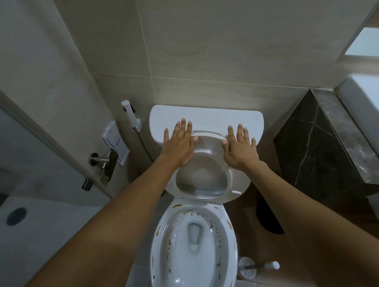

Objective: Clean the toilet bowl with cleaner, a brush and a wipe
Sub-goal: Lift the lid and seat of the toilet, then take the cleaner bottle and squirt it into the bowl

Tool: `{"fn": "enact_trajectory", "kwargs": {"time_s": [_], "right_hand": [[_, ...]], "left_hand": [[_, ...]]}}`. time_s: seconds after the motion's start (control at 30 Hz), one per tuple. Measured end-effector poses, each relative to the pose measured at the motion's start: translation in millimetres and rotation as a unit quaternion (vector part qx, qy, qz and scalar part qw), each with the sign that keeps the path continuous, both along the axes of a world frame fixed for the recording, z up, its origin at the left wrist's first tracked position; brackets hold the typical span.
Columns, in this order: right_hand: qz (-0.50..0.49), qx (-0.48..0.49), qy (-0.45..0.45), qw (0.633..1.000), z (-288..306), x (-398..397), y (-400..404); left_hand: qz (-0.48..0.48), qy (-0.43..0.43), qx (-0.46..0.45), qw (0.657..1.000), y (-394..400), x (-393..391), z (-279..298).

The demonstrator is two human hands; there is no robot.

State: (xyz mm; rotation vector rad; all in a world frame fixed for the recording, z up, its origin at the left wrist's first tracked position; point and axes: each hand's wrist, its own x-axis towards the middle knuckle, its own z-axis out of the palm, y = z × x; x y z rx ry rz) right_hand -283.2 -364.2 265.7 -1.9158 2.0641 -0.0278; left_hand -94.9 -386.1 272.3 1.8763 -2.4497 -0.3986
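The white toilet bowl [229, 245] lies open below me, its rim and inner wall spotted with brown and yellow stains. The seat and lid [235, 184] are raised and lean back toward the cistern [207, 117]. My left hand [179, 143] and my right hand [240, 147] lie flat with straight fingers on the raised seat and lid, fingertips reaching over the cistern top. A toilet brush [261, 266] stands in its holder on the floor, right of the bowl. No cleaner bottle or wipe is in view.
A bidet sprayer [130, 115] hangs on the wall left of the cistern. A glass door with a metal handle [103, 162] stands at left. A dark marble counter [326, 143] with a white basin [367, 107] is at right, close to the toilet.
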Motion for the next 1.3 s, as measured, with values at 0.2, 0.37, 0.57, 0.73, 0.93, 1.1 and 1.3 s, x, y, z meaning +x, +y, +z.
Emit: {"fn": "enact_trajectory", "kwargs": {"time_s": [0.2,0.37,0.57,0.73,0.93,1.1,1.3], "right_hand": [[-0.011,-0.013,0.002,1.0,31,7,20],[0.015,-0.025,0.007,1.0,55,20,41],[0.081,-0.01,0.03,0.996,83,49,78],[0.122,-0.006,0.049,0.991,110,92,129],[0.185,-0.003,0.049,0.981,132,160,183],[0.255,-0.01,0.046,0.966,139,228,218],[0.364,-0.004,0.032,0.931,131,315,257]], "left_hand": [[0.03,0.003,0.018,0.999,26,18,24],[0.049,-0.012,0.023,0.998,56,37,45],[0.099,-0.003,0.036,0.994,111,68,73],[0.163,-0.02,0.057,0.985,173,110,93],[0.223,-0.036,0.062,0.972,258,169,106],[0.279,-0.049,0.075,0.956,339,221,105],[0.407,-0.042,0.114,0.905,425,284,93]]}}
